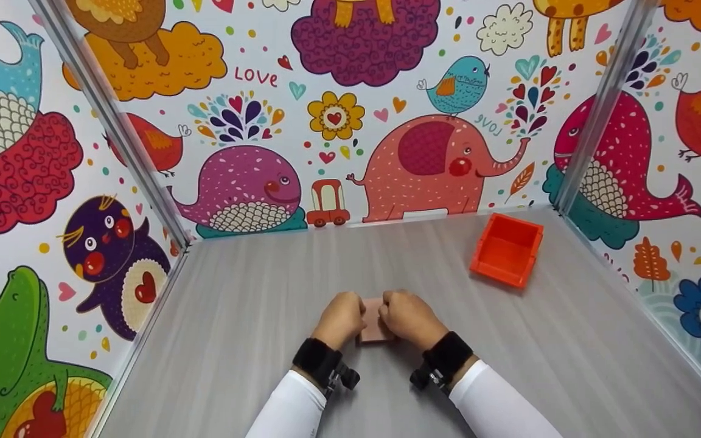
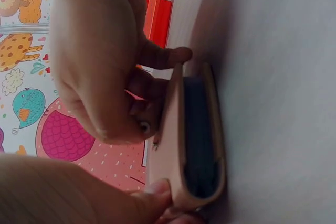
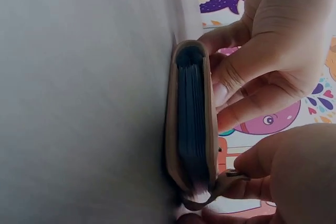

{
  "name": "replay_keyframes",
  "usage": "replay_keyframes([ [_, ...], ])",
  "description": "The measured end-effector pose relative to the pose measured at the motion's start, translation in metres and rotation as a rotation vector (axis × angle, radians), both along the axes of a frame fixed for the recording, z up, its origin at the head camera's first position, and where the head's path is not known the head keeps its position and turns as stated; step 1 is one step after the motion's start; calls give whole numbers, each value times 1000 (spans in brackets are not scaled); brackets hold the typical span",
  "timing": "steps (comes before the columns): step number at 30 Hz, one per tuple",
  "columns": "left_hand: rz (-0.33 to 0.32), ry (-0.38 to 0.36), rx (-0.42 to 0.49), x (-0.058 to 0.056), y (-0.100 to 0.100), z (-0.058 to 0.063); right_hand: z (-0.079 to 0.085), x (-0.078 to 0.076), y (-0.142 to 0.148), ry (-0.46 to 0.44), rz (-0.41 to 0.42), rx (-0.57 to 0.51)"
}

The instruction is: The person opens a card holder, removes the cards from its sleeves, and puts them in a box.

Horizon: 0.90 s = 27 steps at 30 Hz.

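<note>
A pinkish-tan card holder [image 1: 375,331] lies on the table between both hands, its dark blue card sleeves [image 3: 191,111] showing at the edge. My left hand [image 1: 339,319] grips the spine side, with its thumb [image 2: 159,191] on the cover. Opposite it, my right hand [image 1: 414,319] pinches the short closing strap [image 3: 224,183], which stands away from the cover. A round metal snap [image 2: 145,126] shows by the right fingers. On the cover sits a small stud [image 2: 155,145]. In the head view, the hands hide both sides of the holder.
An orange open-topped bin [image 1: 507,250] stands toward the back right of the grey table [image 1: 253,292]. Panels printed with cartoon animals [image 1: 423,170] rise at the back and on both sides, joined by metal corner posts [image 1: 600,115].
</note>
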<state>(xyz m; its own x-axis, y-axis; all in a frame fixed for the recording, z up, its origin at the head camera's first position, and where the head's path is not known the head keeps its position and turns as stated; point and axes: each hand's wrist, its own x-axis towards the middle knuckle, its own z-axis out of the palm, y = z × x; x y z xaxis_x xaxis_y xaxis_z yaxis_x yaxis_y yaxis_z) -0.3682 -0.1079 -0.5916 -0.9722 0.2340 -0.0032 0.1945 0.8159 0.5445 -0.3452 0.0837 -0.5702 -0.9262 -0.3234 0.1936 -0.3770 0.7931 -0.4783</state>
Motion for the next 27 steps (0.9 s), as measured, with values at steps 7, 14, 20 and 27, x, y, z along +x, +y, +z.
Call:
replay_keyframes([
  [7,17,0,15,22,7,28,7,0,5,-49,-21,-19],
  [14,9,-20,-21,-14,-1,-20,-13,-20,17,-156,-65,-50],
  [20,-1,42,-54,-15,0,-27,-53,-49,34,-148,-19,-83],
  [27,42,22,-117,20,13,28,6,-13,33,-308,-97,-113],
])
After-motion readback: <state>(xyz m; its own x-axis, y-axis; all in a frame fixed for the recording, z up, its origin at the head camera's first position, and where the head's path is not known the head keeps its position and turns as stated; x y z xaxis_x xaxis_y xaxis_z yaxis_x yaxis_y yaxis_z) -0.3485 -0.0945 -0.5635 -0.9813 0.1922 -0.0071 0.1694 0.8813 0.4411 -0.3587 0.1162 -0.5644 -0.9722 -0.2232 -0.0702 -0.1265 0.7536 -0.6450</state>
